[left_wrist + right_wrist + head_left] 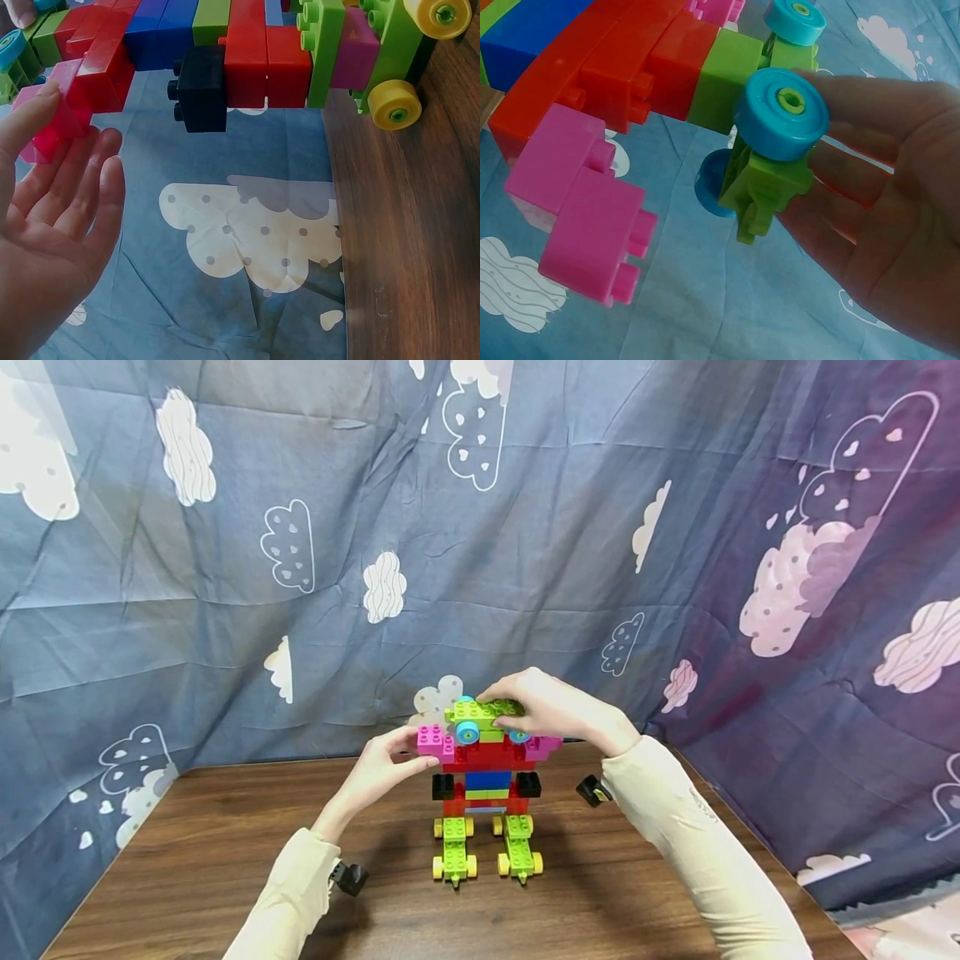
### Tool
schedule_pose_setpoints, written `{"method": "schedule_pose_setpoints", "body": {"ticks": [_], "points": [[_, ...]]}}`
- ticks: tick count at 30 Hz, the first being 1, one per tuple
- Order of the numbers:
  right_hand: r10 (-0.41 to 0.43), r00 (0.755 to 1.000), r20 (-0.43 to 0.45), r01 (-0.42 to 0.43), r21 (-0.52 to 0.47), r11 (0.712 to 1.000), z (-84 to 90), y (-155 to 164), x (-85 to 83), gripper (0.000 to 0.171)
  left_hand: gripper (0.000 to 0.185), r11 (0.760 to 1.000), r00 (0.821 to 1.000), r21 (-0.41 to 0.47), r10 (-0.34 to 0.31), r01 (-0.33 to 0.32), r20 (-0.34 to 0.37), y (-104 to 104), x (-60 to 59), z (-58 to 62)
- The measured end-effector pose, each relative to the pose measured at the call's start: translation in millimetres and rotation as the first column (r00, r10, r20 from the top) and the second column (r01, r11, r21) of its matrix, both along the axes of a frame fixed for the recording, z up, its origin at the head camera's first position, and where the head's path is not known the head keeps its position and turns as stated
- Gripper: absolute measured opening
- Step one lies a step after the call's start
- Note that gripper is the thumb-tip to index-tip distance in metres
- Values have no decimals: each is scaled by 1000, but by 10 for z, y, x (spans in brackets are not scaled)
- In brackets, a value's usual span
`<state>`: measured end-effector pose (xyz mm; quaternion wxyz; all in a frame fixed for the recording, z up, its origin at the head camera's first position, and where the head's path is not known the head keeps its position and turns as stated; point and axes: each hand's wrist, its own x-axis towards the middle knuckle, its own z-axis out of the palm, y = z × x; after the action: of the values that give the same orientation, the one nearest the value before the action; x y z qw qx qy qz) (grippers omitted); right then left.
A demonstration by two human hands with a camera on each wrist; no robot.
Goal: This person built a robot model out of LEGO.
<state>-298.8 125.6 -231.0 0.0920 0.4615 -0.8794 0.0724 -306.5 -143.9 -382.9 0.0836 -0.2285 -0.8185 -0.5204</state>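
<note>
A colourful brick figure stands upright on the wooden table, on two green feet with yellow wheels. My right hand grips a green piece with blue wheels at the very top of the figure. In the right wrist view that green piece lies between my thumb and fingers, against a green brick. My left hand is at the figure's left shoulder. Its thumb and straight fingers touch the pink brick there.
Blue cloth printed with clouds hangs behind and on both sides of the table. A pink brick pair sticks out on the figure's other shoulder. Black side bricks sit lower down. Bare wood lies in front of the figure.
</note>
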Motion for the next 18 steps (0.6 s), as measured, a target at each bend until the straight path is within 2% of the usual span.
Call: {"method": "schedule_pose_setpoints", "body": {"ticks": [7,18], "points": [[42,999,-14,-42,-6,999,-6,4,6,30,50,1000,1000,12,-1,1,1,5,7,8],[27,1000,-7,-27,-45,999,-46,16,4,28,48,1000,1000,16,-6,6,-9,30,20,8]]}}
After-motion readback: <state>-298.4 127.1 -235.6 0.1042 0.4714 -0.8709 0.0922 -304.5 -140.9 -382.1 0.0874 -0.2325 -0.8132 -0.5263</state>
